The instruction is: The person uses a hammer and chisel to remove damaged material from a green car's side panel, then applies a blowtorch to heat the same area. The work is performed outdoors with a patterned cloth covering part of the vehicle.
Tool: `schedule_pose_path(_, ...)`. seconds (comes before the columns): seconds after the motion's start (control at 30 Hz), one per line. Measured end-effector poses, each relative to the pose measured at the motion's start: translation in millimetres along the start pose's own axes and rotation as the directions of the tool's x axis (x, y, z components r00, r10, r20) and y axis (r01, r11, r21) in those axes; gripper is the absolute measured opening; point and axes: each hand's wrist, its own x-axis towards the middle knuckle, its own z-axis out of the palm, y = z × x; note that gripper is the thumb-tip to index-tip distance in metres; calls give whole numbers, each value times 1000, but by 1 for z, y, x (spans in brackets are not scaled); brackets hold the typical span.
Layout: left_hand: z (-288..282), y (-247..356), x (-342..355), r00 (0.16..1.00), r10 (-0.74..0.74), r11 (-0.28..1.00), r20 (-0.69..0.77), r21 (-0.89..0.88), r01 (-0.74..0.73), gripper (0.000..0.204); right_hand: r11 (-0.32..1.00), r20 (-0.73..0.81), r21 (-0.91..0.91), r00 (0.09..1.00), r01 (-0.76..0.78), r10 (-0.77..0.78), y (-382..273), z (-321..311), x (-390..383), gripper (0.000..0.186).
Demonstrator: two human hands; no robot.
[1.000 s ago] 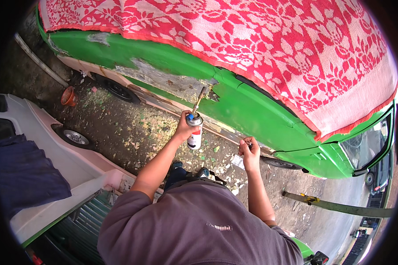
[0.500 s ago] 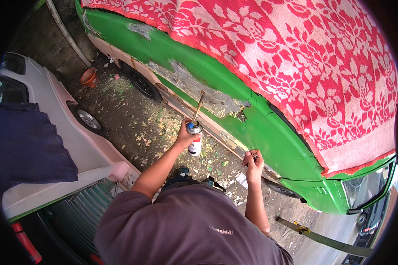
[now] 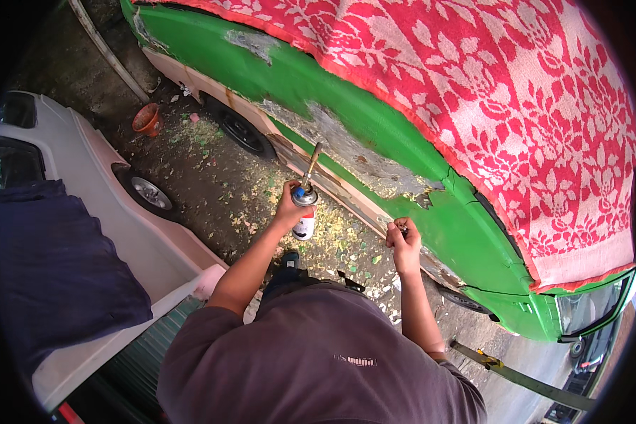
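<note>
My left hand [image 3: 287, 209] is wrapped around a gas blowtorch [image 3: 304, 222], a white and red canister with a blue knob and a metal nozzle tube pointing up and away. No flame is visible at its tip. My right hand [image 3: 405, 249] is closed, thumb against curled fingers, around something small and dark that I cannot make out. Both hands are in front of the green vehicle [image 3: 374, 116], apart from its side. Along that side runs a stripped grey patch [image 3: 350, 152] with ragged paint edges.
A red and pink flowered cloth [image 3: 502, 134] drapes the green vehicle. To the left stands a pale car [image 3: 95, 166] with a dark cloth [image 3: 56, 261] over it. An orange pot [image 3: 148, 120] and paint flakes lie on the ground. A greenish bar [image 3: 526, 379] extends at lower right.
The view has shifted, so the vehicles appear moved. My left hand and the blowtorch sit slightly farther left and higher in the picture. My right hand stays closed in nearly the same place.
</note>
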Motion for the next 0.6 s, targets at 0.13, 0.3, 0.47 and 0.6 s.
schedule_pose_path(0.13, -34, -18, 29, 999, -37, 986, 6, 161, 35, 73, 1000, -36, -13, 999, -17, 16, -5, 34, 14, 17)
schedule_pose_path(0.3, -57, -41, 57, 995, -86, 993, 54, 90, 81, 67, 997, -96, -1, 993, -73, 72, -14, 62, 17, 15)
schedule_pose_path(0.47, -60, -46, 73, 986, -140, 990, 85, 4, 141, 67, 989, -170, -18, 976, -145, 140, -11, 71, 16, 17)
schedule_pose_path(0.6, -62, -54, 80, 983, -133, 991, 125, 9, 133, 69, 988, -182, -51, 974, -144, 133, -10, 78, 21, 18)
